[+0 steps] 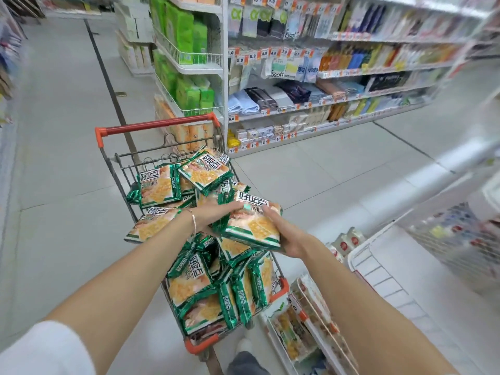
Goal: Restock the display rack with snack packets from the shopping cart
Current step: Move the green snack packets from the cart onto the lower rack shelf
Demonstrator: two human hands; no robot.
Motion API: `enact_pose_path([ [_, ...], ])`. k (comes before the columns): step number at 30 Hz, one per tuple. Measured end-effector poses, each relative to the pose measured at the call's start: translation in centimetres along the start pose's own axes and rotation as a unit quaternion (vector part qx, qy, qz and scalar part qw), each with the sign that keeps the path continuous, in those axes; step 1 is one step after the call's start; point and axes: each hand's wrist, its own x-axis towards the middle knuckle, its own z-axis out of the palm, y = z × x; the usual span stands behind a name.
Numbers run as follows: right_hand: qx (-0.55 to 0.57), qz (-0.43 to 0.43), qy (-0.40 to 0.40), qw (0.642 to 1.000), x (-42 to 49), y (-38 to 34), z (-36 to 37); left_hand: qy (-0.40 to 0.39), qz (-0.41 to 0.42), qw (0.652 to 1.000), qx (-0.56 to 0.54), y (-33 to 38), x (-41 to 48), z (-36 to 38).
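A wire shopping cart (113, 163) with a red handle stands in the aisle, heaped with several green and orange snack packets (159, 188). Both my hands are over the heap, holding one snack packet (254, 226) between them. My left hand (213, 215) grips its left end, the wrist wearing a thin bracelet. My right hand (286, 236) grips its right side, fingers curled round the edge. The white wire display rack (378, 269) stands at the right, its upper shelf bare where I see it.
A lower tier of the rack (305, 320) holds other snack bags beside the cart's front. Store shelving (297, 104) with towels and packaged goods runs behind the cart. Green tissue packs (189, 93) fill an end shelf. Tiled floor (59, 158) lies to the left.
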Motion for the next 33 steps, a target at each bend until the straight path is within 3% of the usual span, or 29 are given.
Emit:
enact_pose_path([
  [4, 0.046, -0.031, 0.041, 0.998, -3.8, 1.4, -3.6, -0.06, 0.024, 0.995, 0.078, 1.9, 1.6, 4.8],
  [7, 0.077, -0.077, 0.104, 0.989, -7.6, 2.5, -7.3, -0.077, 0.107, 0.977, 0.167, 4.8, 1.1, 10.1],
  [11, 0.105, -0.136, 0.186, 0.967, -12.9, 3.7, -13.1, -0.194, 0.215, 0.94, 0.179, 9.1, 2.1, 17.7],
  [15, 0.116, -0.195, 0.272, 0.935, -17.5, 4.5, -19.2, -0.232, 0.283, 0.915, 0.168, 12.6, 2.3, 25.6],
  [19, 0.102, -0.306, 0.324, 0.889, -19.7, 5.8, -25.3, -0.247, 0.329, 0.899, 0.148, 14.7, 3.9, 33.0],
  [22, 0.024, -0.359, 0.383, 0.851, -19.7, 8.1, -30.1, -0.236, 0.366, 0.883, 0.173, 14.8, 7.1, 38.0],
  [25, -0.073, -0.353, 0.463, 0.81, -18.3, 11.1, -34.7, -0.202, 0.379, 0.875, 0.222, 13.0, 10.7, 42.6],
  [30, -0.16, -0.31, 0.505, 0.79, -13.6, 14.7, -40.1, -0.177, 0.431, 0.838, 0.283, 10.4, 14.8, 47.2],
  [33, -0.139, -0.313, 0.503, 0.793, -12.9, 14.7, -40.7, -0.169, 0.441, 0.824, 0.313, 11.0, 14.9, 47.9],
])
